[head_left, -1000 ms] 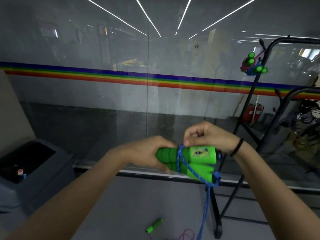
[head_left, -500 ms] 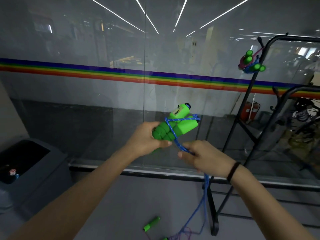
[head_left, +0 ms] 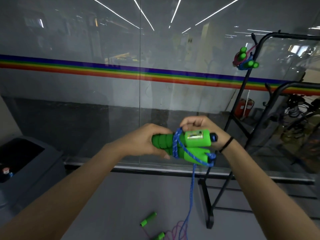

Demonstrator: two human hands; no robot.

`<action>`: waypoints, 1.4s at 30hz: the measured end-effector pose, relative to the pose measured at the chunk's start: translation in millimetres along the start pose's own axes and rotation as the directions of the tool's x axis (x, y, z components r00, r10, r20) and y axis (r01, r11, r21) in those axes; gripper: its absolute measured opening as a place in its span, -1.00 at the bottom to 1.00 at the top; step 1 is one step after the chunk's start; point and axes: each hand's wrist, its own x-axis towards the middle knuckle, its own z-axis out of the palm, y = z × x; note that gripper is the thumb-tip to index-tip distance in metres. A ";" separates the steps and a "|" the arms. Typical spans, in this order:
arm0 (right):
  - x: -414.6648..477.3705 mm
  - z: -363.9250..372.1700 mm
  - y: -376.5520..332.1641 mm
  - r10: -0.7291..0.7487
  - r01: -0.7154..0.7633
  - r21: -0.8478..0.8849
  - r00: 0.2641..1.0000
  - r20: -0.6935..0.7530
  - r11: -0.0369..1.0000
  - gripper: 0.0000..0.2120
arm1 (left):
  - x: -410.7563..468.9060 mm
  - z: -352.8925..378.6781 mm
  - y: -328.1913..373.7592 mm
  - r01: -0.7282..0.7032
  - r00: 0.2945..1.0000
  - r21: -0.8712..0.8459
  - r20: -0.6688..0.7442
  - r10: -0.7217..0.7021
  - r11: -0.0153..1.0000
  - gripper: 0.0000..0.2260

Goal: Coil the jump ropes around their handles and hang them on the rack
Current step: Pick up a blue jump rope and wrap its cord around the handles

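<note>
Handles point(head_left: 195, 144), green and paired, sit gripped in left hand point(head_left: 147, 142) — right hand point(head_left: 200, 126) pinches blue rope point(head_left: 175, 144) just above, slack hanging below.

A glass wall point(head_left: 103, 118) fills the background, with a rainbow stripe point(head_left: 103, 71) running across it. At lower left stands a grey bin point(head_left: 43, 161) holding a capped bottle point(head_left: 6, 171). At right, behind the glass, is a red fire extinguisher point(head_left: 242, 108).
</note>
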 end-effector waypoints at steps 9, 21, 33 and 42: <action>-11.1 32.8 30.6 0.013 -0.032 -0.191 0.995 -0.101 0.981 -0.71 | 2.4 5.7 -6.0 0.154 0.861 -0.473 -0.366 -0.352 0.868 -0.62; -19.4 23.1 -23.0 0.034 0.044 -0.864 0.997 0.070 0.501 -0.71 | -4.3 6.2 0.0 0.193 0.981 0.488 -0.086 -0.173 0.851 -0.40; -8.8 9.5 -13.0 -0.083 0.094 -0.087 0.989 0.121 0.992 -0.66 | -7.1 -18.3 15.2 -0.006 0.992 0.062 0.129 -0.002 0.998 -0.56; -9.6 39.4 37.8 -0.015 0.018 0.014 0.980 -0.199 1.000 -0.65 | -3.8 -6.8 1.2 0.094 0.932 -0.524 -0.252 -0.260 0.847 -0.59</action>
